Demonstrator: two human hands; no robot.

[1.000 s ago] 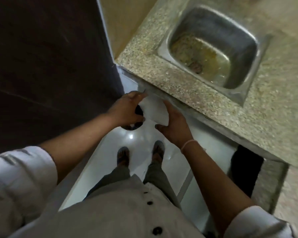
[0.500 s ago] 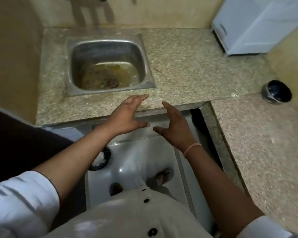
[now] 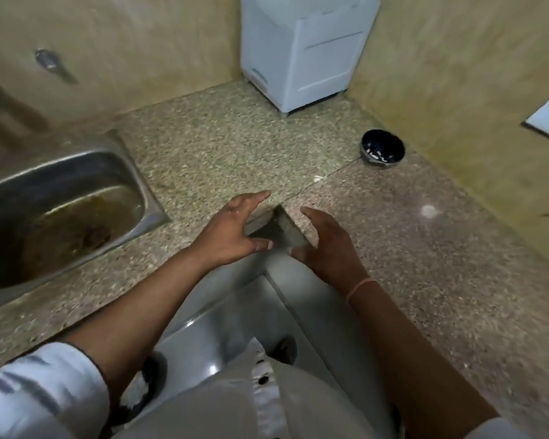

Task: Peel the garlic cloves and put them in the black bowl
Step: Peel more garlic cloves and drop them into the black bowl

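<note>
Two hands, both empty: our left hand (image 3: 232,231) and right hand (image 3: 328,245) hover over the inner corner of the granite countertop (image 3: 425,264), fingers spread and relaxed, palms facing, gripping nothing. One black bowl (image 3: 382,150), upright on the counter by the right-hand wall, lies ahead and to the right of both hands, well apart, and nearer the right hand. It is round, so has no long axis. Pale flecks inside could be garlic or glare; we cannot tell. Loose garlic cloves: none in view. We judge the right hand has the shorter reach.
</note>
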